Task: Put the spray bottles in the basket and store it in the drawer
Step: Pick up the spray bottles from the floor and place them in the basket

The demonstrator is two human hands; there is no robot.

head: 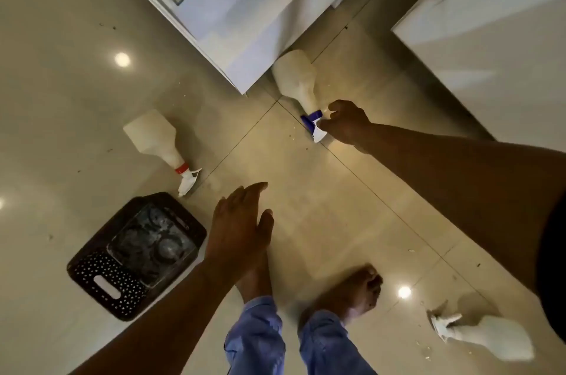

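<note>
1. The right hand (344,123) reaches out toward one o'clock and is at the trigger head of the blue-nozzled spray bottle (298,80). Its fingers curl around the white trigger and blue nozzle, touching them, but whether the grip has fully closed cannot be told. The bottle stands on the floor (352,206) just beside the corner of a white cabinet (239,31).

2. The left hand (240,221) hangs flat and spread wide over the floor near the middle of the view, holding nothing.

3. The dark perforated basket (101,276) sits on the floor at about eight o'clock. No spray bottle is in it; its inside shows a clear glass or plastic container, and I cannot tell more than that.

4. The red-collared spray bottle (156,137) is at about ten o'clock, near the basket's far corner, its white trigger head pointing toward the basket but apart from it.

5. A third white spray bottle (490,336) is at about five o'clock, well apart from the basket, beyond the person's bare feet.

6. Judged from this, the task is at its very start: none of the three bottles is in the basket. All three must go in, and then the basket must be carried to the drawer, which I cannot pick out with certainty here.
</note>
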